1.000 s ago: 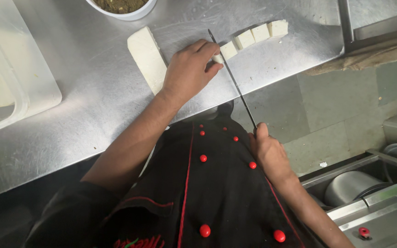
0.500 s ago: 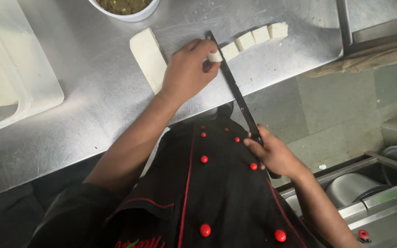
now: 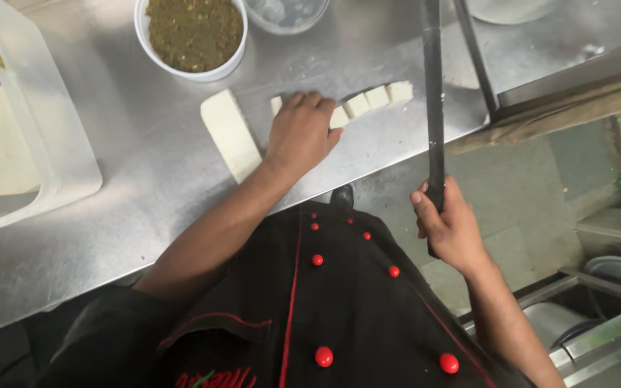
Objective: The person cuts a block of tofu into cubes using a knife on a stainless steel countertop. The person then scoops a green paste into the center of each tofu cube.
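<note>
I see three cubes (image 3: 379, 97) cut; my left hand (image 3: 300, 136) lies open on the strip, probably uncut; right hand (image 3: 448, 226) grips the knife (image 3: 433, 86); a slab (image 3: 230, 134) waits.

- A brushed steel counter (image 3: 109, 237) reflects soft light.
- Greenish tiled floor (image 3: 540, 179) lies beside it.
- Lower right, possibly a steel sink (image 3: 612, 316).

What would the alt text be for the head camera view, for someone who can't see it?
Seen from above, a person's left hand presses a white block on a steel counter beside a row of cut white cubes, while the right hand holds a long knife lifted clear of them. A white slab, a bowl of brownish-green powder and a plastic tub lie nearby.
</note>
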